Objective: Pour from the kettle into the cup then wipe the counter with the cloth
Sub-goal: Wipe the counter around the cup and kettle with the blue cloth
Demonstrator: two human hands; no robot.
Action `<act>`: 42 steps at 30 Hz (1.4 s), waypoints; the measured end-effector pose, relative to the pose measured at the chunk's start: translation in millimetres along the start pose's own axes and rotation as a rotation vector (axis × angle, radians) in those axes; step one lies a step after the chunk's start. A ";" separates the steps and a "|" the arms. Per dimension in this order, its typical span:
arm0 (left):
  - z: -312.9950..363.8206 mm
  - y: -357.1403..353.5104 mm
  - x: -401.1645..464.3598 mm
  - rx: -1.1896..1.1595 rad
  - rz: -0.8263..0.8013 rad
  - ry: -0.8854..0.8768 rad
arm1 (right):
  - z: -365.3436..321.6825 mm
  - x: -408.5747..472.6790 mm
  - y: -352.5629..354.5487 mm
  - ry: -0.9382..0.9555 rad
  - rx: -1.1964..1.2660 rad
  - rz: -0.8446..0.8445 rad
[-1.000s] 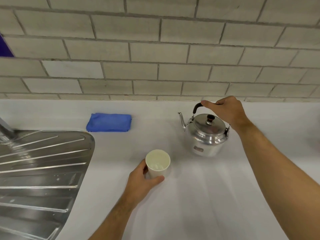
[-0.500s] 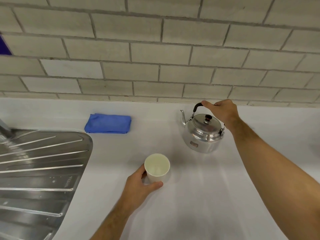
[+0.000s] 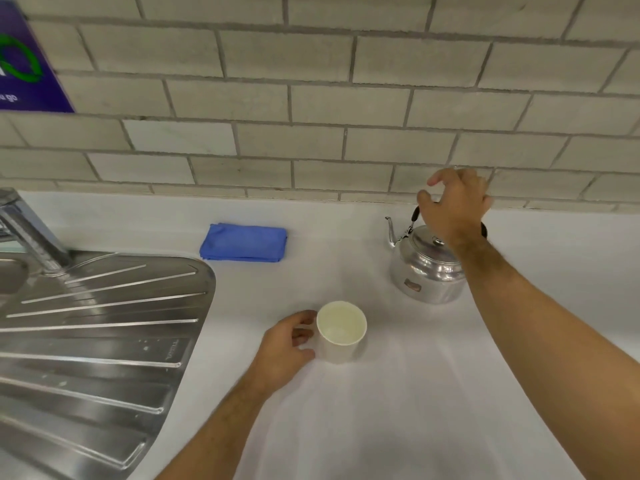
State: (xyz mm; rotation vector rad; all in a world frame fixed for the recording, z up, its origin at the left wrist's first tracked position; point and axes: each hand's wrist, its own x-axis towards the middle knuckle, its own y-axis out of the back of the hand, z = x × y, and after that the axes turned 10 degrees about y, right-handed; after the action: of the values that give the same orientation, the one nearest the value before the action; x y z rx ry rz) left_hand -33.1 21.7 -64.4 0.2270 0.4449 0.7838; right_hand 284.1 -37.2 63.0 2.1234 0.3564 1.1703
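A shiny metal kettle (image 3: 427,271) stands upright on the white counter (image 3: 398,393) at the back right, its spout pointing left. My right hand (image 3: 453,206) hovers just above its black handle, fingers spread and not gripping it. A white cup (image 3: 341,332) stands in the middle of the counter; I cannot tell what is inside it. My left hand (image 3: 285,348) sits at the cup's left side with loosely curled fingertips just touching it, not wrapped around. A folded blue cloth (image 3: 244,242) lies near the wall, left of the kettle.
A steel sink drainboard (image 3: 97,327) fills the left side, with a tap (image 3: 27,230) at its back. A grey tiled wall (image 3: 311,116) runs behind the counter, and a purple sign (image 3: 24,64) hangs at the top left.
The kettle has been set down at the back right and my right hand has let go of its handle. My left hand's thumb has drawn back from around the cup.
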 end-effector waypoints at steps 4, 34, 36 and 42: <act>2.2 44.0 28.8 0.117 0.241 0.021 | -57.3 0.8 -26.9 -0.045 0.332 -0.265; -16.2 146.2 142.7 0.692 0.407 -0.062 | -211.0 -18.4 -199.2 -0.897 0.886 -0.634; -11.7 148.4 143.0 0.605 0.424 -0.058 | -215.1 -16.5 -191.7 -0.867 0.988 -0.588; -0.8 143.6 127.3 0.560 0.477 -0.215 | -230.5 -33.6 -149.4 -0.772 1.117 -0.561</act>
State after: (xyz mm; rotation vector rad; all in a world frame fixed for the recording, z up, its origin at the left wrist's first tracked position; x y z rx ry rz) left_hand -44.5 212.9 -52.0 0.9568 0.4023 1.0744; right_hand 87.3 153.5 25.2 2.8320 1.3195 -0.3459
